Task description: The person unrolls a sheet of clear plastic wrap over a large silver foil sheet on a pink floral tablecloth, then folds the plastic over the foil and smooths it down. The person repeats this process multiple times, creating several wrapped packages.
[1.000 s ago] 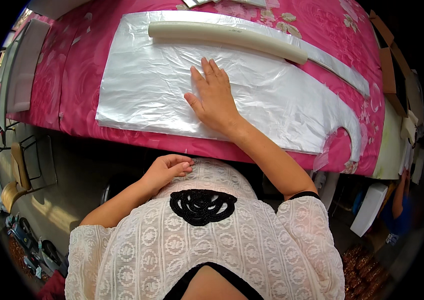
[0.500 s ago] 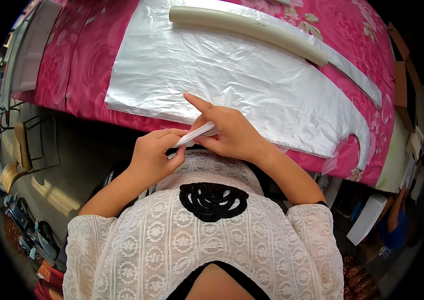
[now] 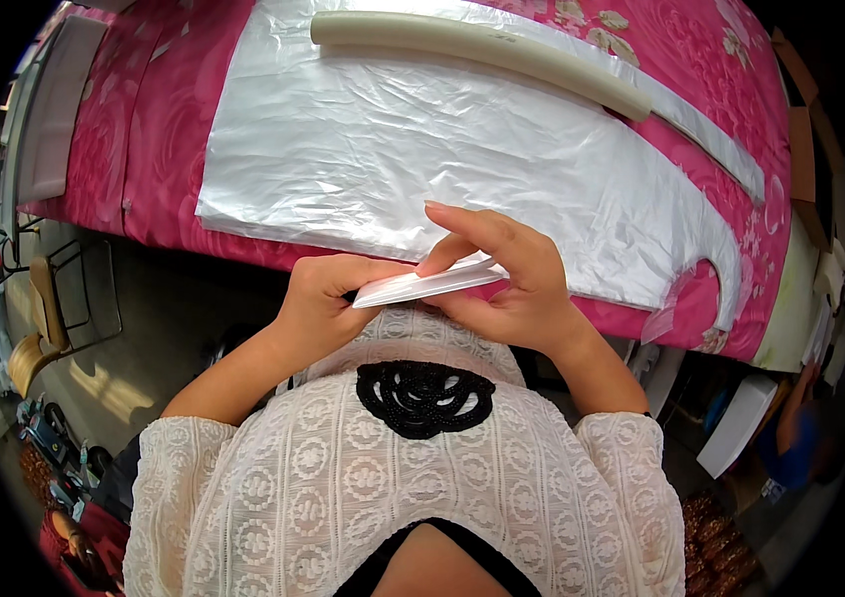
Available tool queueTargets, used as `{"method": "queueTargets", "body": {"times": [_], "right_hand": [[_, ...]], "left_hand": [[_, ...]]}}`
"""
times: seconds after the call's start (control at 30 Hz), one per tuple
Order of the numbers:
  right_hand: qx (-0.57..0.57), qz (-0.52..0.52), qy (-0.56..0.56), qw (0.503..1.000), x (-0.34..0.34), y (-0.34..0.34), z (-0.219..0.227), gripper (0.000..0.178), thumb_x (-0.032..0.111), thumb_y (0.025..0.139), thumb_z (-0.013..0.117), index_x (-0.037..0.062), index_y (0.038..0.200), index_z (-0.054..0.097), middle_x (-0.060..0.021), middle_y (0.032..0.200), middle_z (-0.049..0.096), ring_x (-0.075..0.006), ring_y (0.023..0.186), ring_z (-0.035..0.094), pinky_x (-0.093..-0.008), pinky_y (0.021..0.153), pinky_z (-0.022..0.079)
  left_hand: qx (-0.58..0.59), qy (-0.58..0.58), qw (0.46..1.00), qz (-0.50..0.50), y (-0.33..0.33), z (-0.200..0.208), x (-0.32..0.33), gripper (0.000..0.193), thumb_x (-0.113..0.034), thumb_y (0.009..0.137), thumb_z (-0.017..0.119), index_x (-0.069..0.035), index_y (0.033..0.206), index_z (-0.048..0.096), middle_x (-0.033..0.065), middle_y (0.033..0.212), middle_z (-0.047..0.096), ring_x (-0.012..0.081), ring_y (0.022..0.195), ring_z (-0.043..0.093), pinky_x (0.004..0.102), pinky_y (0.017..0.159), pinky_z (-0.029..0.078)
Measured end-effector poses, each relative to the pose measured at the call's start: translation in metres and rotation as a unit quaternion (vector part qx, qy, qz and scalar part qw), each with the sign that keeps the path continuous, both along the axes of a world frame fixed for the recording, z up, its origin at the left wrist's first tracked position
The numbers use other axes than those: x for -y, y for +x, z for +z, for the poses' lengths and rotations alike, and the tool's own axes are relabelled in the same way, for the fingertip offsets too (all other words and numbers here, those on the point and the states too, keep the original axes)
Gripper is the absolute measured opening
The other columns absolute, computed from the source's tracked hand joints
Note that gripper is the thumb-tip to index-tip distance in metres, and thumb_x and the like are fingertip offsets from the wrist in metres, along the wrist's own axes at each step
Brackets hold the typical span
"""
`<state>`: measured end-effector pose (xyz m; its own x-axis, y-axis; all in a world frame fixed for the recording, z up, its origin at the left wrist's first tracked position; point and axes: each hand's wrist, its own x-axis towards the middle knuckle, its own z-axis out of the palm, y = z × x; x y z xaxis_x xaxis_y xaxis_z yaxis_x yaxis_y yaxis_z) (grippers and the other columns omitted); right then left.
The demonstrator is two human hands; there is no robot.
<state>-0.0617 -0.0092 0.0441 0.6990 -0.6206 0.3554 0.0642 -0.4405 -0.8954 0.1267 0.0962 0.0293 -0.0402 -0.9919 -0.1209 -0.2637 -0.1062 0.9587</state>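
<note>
A narrow, folded white plastic strip [image 3: 421, 288] is held between my hands, in front of my waist at the table's near edge. My left hand [image 3: 315, 304] pinches its left end, fingers closed. Around its right end curves my right hand [image 3: 530, 289], thumb beneath and fingertips on the upper side, with the index finger raised off it. Just beyond my hands lies a flat stack of thin, shiny white plastic sheets [image 3: 343, 149], its right end cut in a curve. A long pale tube [image 3: 482, 48] rests across the far part of the stack.
Pink floral cloth [image 3: 169, 149] covers the table. Cardboard boxes [image 3: 809, 149] stand past its right edge. At left is a chair with a wooden seat [image 3: 42, 308]. Another person in blue [image 3: 791, 443] is at the lower right, and one in dark red [image 3: 79, 547] at the lower left.
The folded strip has swung flatter and shows more of its width. My right hand has moved right and slightly down, its fingers now spread along the strip. The left hand has shifted slightly right.
</note>
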Motion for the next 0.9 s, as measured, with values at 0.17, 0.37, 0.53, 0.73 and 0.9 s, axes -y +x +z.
{"method": "queueTargets", "body": {"times": [0.17, 0.37, 0.53, 0.73, 0.9], "right_hand": [[-0.063, 0.01, -0.103, 0.993, 0.017, -0.014, 0.002, 0.051, -0.004, 0.064, 0.071, 0.0112, 0.112, 0.065, -0.001, 0.08, 0.066, -0.0188, 0.068, 0.058, -0.0312, 0.061, 0.043], [-0.061, -0.112, 0.027, 0.991, 0.094, -0.03, 0.008, 0.026, 0.001, 0.076, 0.071, 0.0053, 0.101, 0.068, -0.0051, 0.085, 0.067, -0.0136, 0.078, 0.062, -0.027, 0.07, 0.048], [0.097, -0.276, 0.232, 0.928, 0.246, -0.024, -0.004, 0.032, 0.004, 0.082, 0.067, -0.0035, 0.111, 0.059, -0.0065, 0.099, 0.065, -0.0104, 0.086, 0.06, -0.0234, 0.078, 0.048], [-0.13, -0.366, 0.186, 0.902, 0.342, -0.002, -0.063, 0.044, 0.015, 0.078, 0.071, -0.001, 0.117, 0.057, -0.0063, 0.097, 0.064, -0.0165, 0.091, 0.061, -0.0272, 0.081, 0.047], [-0.416, -0.461, -0.066, 0.781, 0.317, 0.016, -0.05, 0.057, 0.033, 0.073, 0.07, 0.004, 0.12, 0.057, -0.0203, 0.121, 0.054, -0.0337, 0.11, 0.054, -0.0426, 0.09, 0.045]], "left_hand": [[0.076, -0.004, 0.997, -0.03, 0.006, -0.001, 0.007, 0.022, 0.002, 0.077, 0.065, -0.005, 0.098, 0.069, 0.0093, 0.085, 0.07, 0.0185, 0.077, 0.068, 0.0256, 0.066, 0.051], [0.058, -0.016, 0.997, 0.037, 0.011, 0.001, 0.017, 0.022, -0.001, 0.08, 0.064, 0.0, 0.102, 0.065, 0.0116, 0.087, 0.07, 0.0172, 0.08, 0.068, 0.0266, 0.072, 0.052], [0.027, 0.004, 0.998, 0.052, 0.011, -0.003, 0.026, 0.019, 0.001, 0.081, 0.061, 0.001, 0.1, 0.066, 0.0123, 0.087, 0.07, 0.018, 0.081, 0.068, 0.0267, 0.073, 0.053], [0.025, -0.005, 0.999, 0.048, 0.009, -0.005, 0.026, 0.018, 0.002, 0.081, 0.06, 0.001, 0.098, 0.065, 0.0122, 0.087, 0.07, 0.0171, 0.08, 0.068, 0.0265, 0.073, 0.053], [0.049, 0.005, 0.998, 0.045, 0.018, -0.003, 0.02, 0.019, 0.001, 0.082, 0.061, 0.001, 0.1, 0.065, 0.0121, 0.089, 0.069, 0.0186, 0.083, 0.068, 0.0275, 0.074, 0.053]]}}
